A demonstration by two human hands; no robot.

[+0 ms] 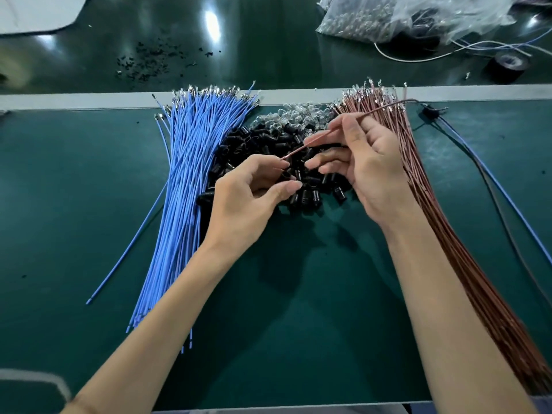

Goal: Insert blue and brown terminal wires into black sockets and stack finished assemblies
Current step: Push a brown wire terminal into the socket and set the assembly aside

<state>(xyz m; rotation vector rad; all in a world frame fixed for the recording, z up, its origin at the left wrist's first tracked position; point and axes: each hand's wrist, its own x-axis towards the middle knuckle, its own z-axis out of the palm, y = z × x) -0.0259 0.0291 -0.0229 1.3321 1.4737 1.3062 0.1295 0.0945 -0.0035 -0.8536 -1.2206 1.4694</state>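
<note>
At the middle of the green mat (74,204), the left hand (251,198) curls its thumb and fingers round a single black socket (286,175), open end facing up toward 1 o'clock. The right hand (367,165), just beside it at 3 o'clock, pinches a brown wire (324,136) between thumb and forefinger, its other fingers loosely bent. The wire's near tip sits at the left forefinger, just above the socket; whether it has entered cannot be told. Its far end arcs away toward 1 o'clock. Beneath both hands lies the pile of black sockets (263,147), with clear bulbs (294,115) behind it at 12 o'clock. The blue wires (185,174) fan out at 9 o'clock and the brown wires (424,186) at 3 o'clock. Farther right, a wired socket (430,110) trails a blue and a dark lead toward 4 o'clock. A plastic bag (418,19) and a roll of black tape (507,66) sit at 1 o'clock.
</note>
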